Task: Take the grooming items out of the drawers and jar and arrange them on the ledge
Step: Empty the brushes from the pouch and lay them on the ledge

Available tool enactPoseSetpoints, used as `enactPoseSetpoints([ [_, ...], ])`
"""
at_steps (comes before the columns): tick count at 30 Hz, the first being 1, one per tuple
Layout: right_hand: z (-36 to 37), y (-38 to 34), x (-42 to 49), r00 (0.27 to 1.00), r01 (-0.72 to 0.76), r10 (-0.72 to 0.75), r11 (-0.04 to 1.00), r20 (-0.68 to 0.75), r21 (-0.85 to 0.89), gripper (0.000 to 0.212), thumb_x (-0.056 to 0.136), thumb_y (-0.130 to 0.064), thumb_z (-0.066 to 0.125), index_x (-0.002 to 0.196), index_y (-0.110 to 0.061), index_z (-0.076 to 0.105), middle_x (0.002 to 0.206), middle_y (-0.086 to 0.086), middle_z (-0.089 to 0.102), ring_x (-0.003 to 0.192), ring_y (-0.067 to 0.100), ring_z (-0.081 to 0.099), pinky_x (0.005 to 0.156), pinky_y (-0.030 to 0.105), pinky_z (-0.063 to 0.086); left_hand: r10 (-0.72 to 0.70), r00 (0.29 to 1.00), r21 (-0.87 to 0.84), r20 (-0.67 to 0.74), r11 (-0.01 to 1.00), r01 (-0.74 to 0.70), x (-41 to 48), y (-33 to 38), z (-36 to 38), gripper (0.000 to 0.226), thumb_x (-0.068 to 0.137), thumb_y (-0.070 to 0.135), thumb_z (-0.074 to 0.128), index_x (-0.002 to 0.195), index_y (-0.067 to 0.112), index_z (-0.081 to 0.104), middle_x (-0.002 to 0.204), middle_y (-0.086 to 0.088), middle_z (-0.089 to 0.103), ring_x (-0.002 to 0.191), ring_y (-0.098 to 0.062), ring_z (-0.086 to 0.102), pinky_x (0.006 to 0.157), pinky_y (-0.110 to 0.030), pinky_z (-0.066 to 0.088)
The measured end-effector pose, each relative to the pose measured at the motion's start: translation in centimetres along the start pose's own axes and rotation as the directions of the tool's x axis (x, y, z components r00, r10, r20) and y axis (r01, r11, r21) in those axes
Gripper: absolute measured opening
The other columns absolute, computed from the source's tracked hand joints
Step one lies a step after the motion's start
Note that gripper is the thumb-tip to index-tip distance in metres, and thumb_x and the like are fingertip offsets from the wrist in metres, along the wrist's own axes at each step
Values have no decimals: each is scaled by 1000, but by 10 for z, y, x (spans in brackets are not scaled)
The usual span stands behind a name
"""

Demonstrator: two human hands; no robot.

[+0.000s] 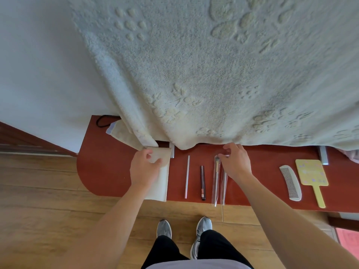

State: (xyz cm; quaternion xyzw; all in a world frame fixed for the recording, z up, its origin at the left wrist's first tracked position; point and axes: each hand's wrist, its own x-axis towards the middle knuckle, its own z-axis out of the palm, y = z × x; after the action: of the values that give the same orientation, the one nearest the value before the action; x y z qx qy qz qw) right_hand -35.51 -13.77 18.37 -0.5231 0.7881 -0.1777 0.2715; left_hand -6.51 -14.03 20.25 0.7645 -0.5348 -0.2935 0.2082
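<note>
Head cam, looking straight down at the red-brown ledge (108,167).

- L hand (144,167): fingers and thumb curled on the top corner of a beige cloth (161,183). The cloth lies flat at the left end of the row and reaches the ledge's front edge.
- R hand (236,162): fingertips bunched, pinching the top end of a clear sleeve (223,189). There's a brush (216,166) inside, bristle end toward the wall. The sleeve's lower end overhangs the front edge a bit.
- Btwn the hands: a thin white stick (187,177) and a dark pencil (203,183). They lie parallel and apart, both running front to back.
- Far R, well apart from the sleeve: a pale comb (290,182), and just beside it a yellow hand mirror (312,177) w/ its handle toward the front edge.
- Behind the row: a big pale textured towel (194,74) hangs down, w/ its hem on the back of the ledge.
- Back L corner: a black loop (101,121); can't tell what it is.
- Below: wood floor (38,191) and grey shoes (202,226).
</note>
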Motion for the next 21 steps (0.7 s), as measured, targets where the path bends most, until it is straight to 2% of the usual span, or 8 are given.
enactPoseSetpoints([
  [4,-6,-23,-10,997,59,-61,998,50,34,29,89,-28,65,117,-21,60,107,-7,56,94,10,57,77,25,45,117,978,58,175,990,-129,-17,34,11,22,88,29,69,107,18,70,84,11,65,79,-5,63,73,-23,52],
  [6,-8,-30,-15,994,86,-89,994,63,63,29,90,-28,65,117,-21,60,107,-7,57,89,8,58,77,24,46,132,955,118,267,979,-168,-25,45,25,16,89,29,68,98,17,73,83,11,66,79,-6,63,76,-25,55],
  [8,-9,-34,-20,992,99,-106,990,63,97,28,89,-27,65,116,-21,60,106,-8,58,89,8,59,80,26,50,124,942,197,312,961,-192,-31,53,40,20,90,29,66,83,12,72,77,5,68,73,-11,64,73,-31,57],
  [10,-11,-34,-25,991,108,-116,987,61,118,28,89,-27,66,115,-21,61,105,-8,58,92,9,59,81,26,50,77,939,276,334,945,-175,-34,56,54,28,89,32,66,73,9,66,68,-1,65,65,-14,63,59,-29,52],
  [12,-13,-30,-32,992,97,-107,987,73,124,26,89,-28,65,114,-22,60,103,-8,59,94,8,57,79,23,47,26,939,337,342,930,-148,-35,55,65,28,89,34,68,74,11,61,59,2,54,60,-15,60,51,-23,41],
  [14,-15,-24,-38,992,83,-94,988,88,128,24,90,-29,65,112,-24,60,101,-10,59,93,7,56,76,20,44,-6,938,363,346,923,-128,-35,52,74,25,87,30,70,75,11,59,58,5,48,63,-18,64,48,-21,36],
  [18,-21,-11,-46,994,66,-77,990,82,127,16,89,-29,65,103,-30,58,95,-10,60,85,4,57,66,16,42,-41,935,369,352,924,-98,-33,50,83,25,87,9,65,71,14,47,65,2,50,75,-22,67,45,-20,32],
  [21,-27,-7,-49,993,61,-72,991,93,123,15,90,-28,63,104,-30,57,96,-12,59,86,3,56,67,16,44,-60,942,353,331,934,-64,-32,53,84,26,84,6,64,66,14,48,63,1,52,65,-20,62,45,-21,35],
])
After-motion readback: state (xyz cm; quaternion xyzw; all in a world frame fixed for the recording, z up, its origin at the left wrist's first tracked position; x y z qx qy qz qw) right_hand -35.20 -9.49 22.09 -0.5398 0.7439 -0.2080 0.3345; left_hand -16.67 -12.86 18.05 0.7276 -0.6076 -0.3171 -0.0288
